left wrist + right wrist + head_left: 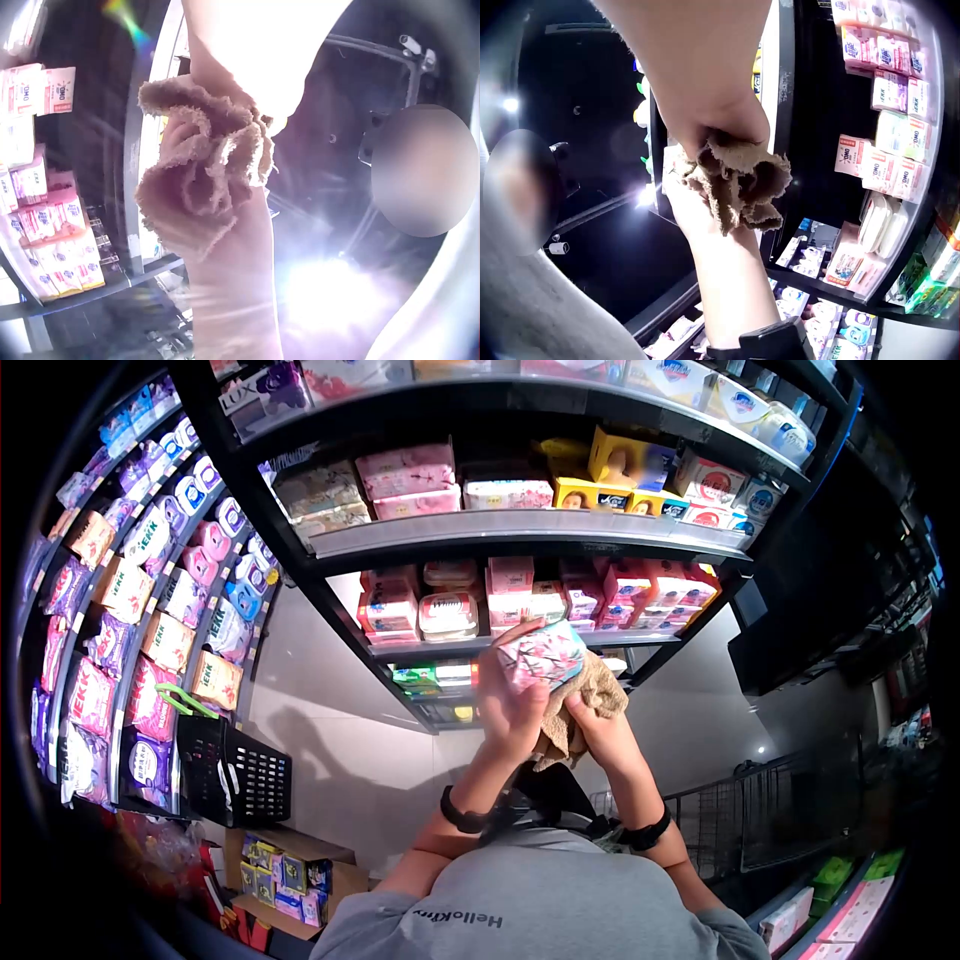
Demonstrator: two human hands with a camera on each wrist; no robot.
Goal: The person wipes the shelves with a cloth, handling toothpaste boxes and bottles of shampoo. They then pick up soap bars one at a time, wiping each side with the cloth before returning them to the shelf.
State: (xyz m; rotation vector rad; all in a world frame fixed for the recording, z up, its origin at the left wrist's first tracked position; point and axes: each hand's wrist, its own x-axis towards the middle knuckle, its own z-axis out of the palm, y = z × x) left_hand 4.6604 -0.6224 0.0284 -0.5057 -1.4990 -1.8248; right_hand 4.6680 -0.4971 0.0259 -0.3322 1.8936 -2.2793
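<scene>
In the head view, my left hand (512,715) grips a pink, white and teal pack (540,655) printed with flowering branches, held up in front of the shelf. A brown terry cloth (602,685) is bunched in my right hand (598,732), thumb on top, against the pack's right side. From the left wrist, the cloth (206,180) hangs in folds between the two hands and hides the pack. The right wrist view likewise shows the crumpled cloth (739,184) covering most of the fingers.
Ahead stands a dark shelf rack (540,540) stocked with boxed soaps. Shelves of bagged goods (130,590) line the left side. A black basket (240,775) and an open carton (290,875) of small packs are at lower left. A wire cart (760,795) stands at right.
</scene>
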